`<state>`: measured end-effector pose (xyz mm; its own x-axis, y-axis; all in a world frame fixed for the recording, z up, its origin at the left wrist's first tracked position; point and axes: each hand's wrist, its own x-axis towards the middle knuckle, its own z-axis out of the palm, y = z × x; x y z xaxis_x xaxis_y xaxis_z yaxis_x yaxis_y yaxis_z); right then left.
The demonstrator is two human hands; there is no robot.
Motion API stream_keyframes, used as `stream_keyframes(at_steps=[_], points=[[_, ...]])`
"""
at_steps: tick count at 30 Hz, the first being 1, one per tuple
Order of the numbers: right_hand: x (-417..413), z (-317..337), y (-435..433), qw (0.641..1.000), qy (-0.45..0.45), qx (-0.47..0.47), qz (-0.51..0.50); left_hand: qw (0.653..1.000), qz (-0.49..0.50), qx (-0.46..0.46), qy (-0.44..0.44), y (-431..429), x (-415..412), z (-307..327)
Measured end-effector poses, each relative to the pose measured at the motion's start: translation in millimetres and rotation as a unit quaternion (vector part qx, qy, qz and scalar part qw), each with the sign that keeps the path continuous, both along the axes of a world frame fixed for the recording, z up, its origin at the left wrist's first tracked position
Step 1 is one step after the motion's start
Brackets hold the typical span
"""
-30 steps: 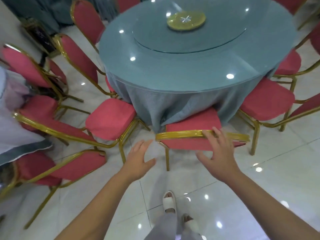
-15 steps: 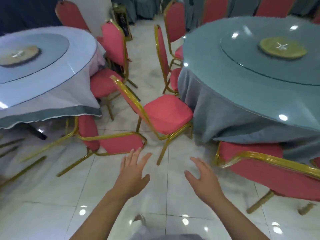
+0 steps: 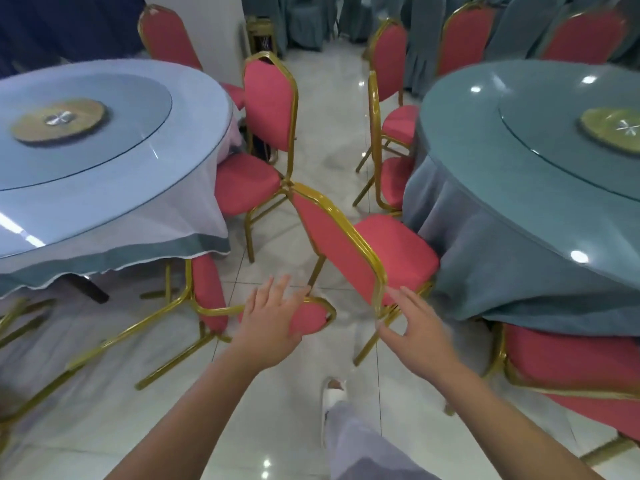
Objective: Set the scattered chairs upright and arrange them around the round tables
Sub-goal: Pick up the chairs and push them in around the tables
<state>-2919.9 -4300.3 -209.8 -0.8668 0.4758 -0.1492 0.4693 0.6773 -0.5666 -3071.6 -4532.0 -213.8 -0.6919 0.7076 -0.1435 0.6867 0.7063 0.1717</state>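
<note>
A red chair with a gold frame stands upright between two round tables, its seat against the teal-clothed table on the right. My right hand, fingers spread, reaches up to the near corner of its backrest. Another red chair lies tipped on the floor beside the light blue table on the left. My left hand hovers open over that fallen chair's backrest. Neither hand holds anything.
Upright red chairs line both tables along the narrow tiled aisle. A chair is tucked under the teal table at lower right. Gold chair legs lie at far left. My foot in a white slipper is below.
The view has swung left from the teal table to the aisle between both tables. My right hand left the chair it was touching; both hands now reach toward the middle chair and the fallen one.
</note>
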Motion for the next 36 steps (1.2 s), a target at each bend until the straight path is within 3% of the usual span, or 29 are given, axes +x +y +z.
stream_keyframes(at_steps=[5,8,15,19,23,28,32,36], points=[[-108.7,-18.3,14.2,0.999,0.033,-0.007,-0.034,0.999,-0.042,-0.029,-0.004,35.7,-114.3,10.3],[-159.6,-30.7,30.5,0.997,-0.001,-0.036,-0.070,0.997,-0.048,-0.057,-0.017,64.1,-173.0,17.9],[-227.9,-53.7,43.5,0.992,-0.105,0.024,-0.059,0.990,-0.127,-0.060,0.020,126.0,-292.5,13.3],[-234.7,-55.0,35.7,0.990,-0.068,0.005,-0.125,0.984,-0.158,-0.081,-0.023,158.2,-333.3,-10.1],[-238.2,-48.1,33.8,0.986,-0.085,0.013,-0.143,0.976,-0.176,-0.106,-0.069,183.7,-366.3,-27.0],[-219.5,-39.7,14.8,0.968,-0.118,0.007,-0.219,0.923,-0.345,-0.086,-0.145,195.6,-366.9,-39.6],[-211.9,-34.7,-1.5,0.946,-0.142,-0.009,-0.290,0.889,-0.433,-0.063,-0.134,204.0,-359.9,-44.5],[-213.9,-36.8,-15.6,0.913,-0.145,0.013,-0.381,0.889,-0.437,-0.044,-0.131,219.7,-350.8,-47.1]])
